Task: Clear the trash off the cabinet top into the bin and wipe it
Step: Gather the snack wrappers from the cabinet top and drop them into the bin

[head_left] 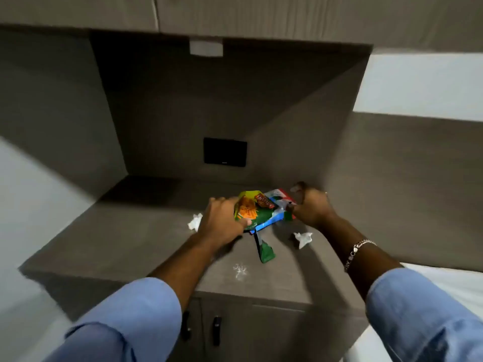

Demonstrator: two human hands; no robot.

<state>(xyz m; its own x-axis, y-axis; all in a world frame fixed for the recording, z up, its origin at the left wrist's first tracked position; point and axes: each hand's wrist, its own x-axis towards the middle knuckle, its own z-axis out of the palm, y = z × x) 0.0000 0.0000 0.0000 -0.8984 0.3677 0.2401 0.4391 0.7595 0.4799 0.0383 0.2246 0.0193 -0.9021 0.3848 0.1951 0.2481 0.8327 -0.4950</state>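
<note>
On the grey cabinet top [125,239] lies a bunch of colourful snack wrappers [261,210], green, orange, blue and red. My left hand [222,220] grips the bunch at its left side. At the right side my right hand [311,205] closes on the red and white wrapper. A green wrapper piece [266,250] lies just in front of the bunch. One crumpled white tissue [194,222] sits left of my left hand, another crumpled tissue [303,239] under my right forearm. A small white scrap [240,270] lies near the front edge. No bin is in view.
The cabinet top sits in a grey niche with a black wall plate [225,152] on the back panel and upper cabinets overhead. Two cabinet doors with black handles [216,330] are below the front edge. A white bed edge [444,273] is at the right.
</note>
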